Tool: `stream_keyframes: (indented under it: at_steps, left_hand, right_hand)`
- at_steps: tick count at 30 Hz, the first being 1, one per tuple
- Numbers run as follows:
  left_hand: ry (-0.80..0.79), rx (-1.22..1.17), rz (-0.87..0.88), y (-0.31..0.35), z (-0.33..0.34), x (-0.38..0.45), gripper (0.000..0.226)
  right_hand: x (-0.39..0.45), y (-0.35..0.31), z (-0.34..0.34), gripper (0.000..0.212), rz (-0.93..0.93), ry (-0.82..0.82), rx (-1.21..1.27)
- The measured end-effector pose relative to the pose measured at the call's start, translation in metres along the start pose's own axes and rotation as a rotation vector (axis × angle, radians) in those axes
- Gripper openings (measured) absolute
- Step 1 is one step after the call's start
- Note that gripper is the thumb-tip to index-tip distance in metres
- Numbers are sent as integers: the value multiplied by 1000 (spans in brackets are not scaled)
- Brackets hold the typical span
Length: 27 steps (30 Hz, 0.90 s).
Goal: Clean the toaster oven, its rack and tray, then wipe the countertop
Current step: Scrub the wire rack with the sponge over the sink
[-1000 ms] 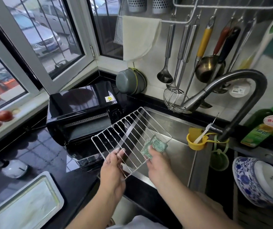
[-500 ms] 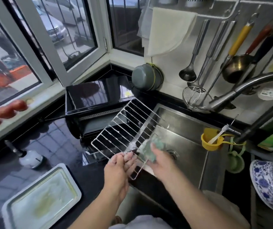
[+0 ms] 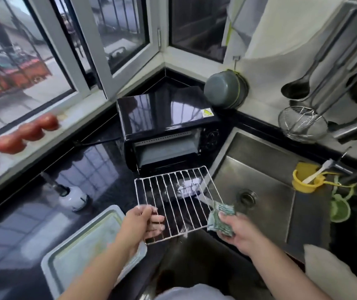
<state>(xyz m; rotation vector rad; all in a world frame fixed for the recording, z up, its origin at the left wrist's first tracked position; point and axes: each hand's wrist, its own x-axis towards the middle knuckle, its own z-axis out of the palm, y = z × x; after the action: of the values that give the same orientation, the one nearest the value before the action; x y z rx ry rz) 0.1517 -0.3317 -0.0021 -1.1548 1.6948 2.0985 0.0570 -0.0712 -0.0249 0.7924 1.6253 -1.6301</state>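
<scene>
**Rack swung flat in front of the oven, sponge off the wires**

At the far left, your tray (image 3: 82, 252) lies on the dark tabletop (image 3: 99, 180), just beside your left forearm, where it lay half a second ago. Your left hand (image 3: 140, 224) has its grip clenched on the near left edge of the wire rack (image 3: 173, 198), thumb on top and fingers curled underneath. Earlier you held the rack steeply tilted over the sink; now it sits nearly level, in front of the open toaster oven (image 3: 166, 131) and over the tabletop's corner, with only its right edge reaching over the sink (image 3: 259, 180).

Your right hand (image 3: 238, 230) grasps the green sponge (image 3: 219, 219), fingers curled round it. Before, the sponge pressed against the wires; now it is at the rack's near right corner, and you cannot tell whether it touches. The view has also dropped, so the hanging utensils sit higher and further right.
</scene>
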Motion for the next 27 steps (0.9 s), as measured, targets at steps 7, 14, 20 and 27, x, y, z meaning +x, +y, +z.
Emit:
stream_keyframes:
  at_steps: [7,14,20,27]
  left_hand:
    - [197,231,35,6,-18,51,30]
    - [166,95,-96,-28,-33,20,17]
    - [142,29,-126,-42,-46,15,20]
    - [118,-38,-127,-42,-36,5,17]
  right_hand:
    - [34,-29,35,9,-61,102,4]
    - [59,-52,59,8,-16,103,-94]
    - [60,-42,59,13,-110,234,-59]
    - [50,-8,26,18,-158,325,26]
